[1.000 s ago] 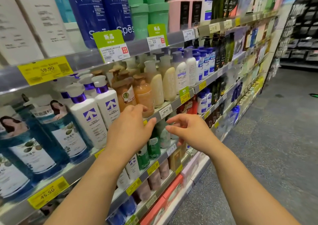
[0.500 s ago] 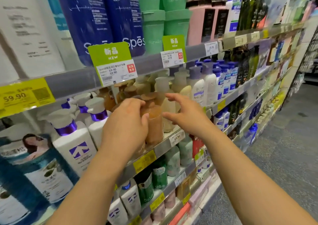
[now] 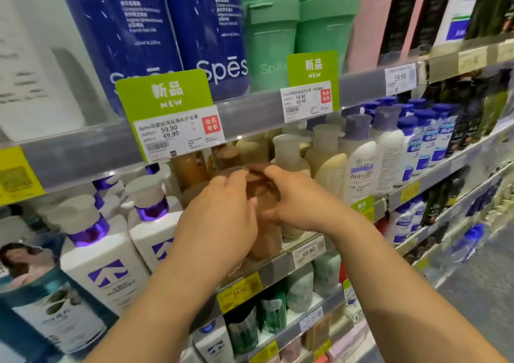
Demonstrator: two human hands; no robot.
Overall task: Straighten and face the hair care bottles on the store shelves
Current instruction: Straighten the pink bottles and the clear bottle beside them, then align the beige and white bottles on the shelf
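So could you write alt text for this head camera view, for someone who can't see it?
Two bare hands, left hand and right hand, hold an amber brown pump bottle from either side at the front of a store shelf. White bottles with purple collars stand to its left, cream bottles to its right, and green NEW price tags hang above.

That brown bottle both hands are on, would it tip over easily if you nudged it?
Probably yes. The brown bottle looks tall and narrow with a wide pump cap, so a push near the top could tip it. It stands at the shelf edge, so it might fall forward. The left hand and right hand hold it from both sides, which should steady it.
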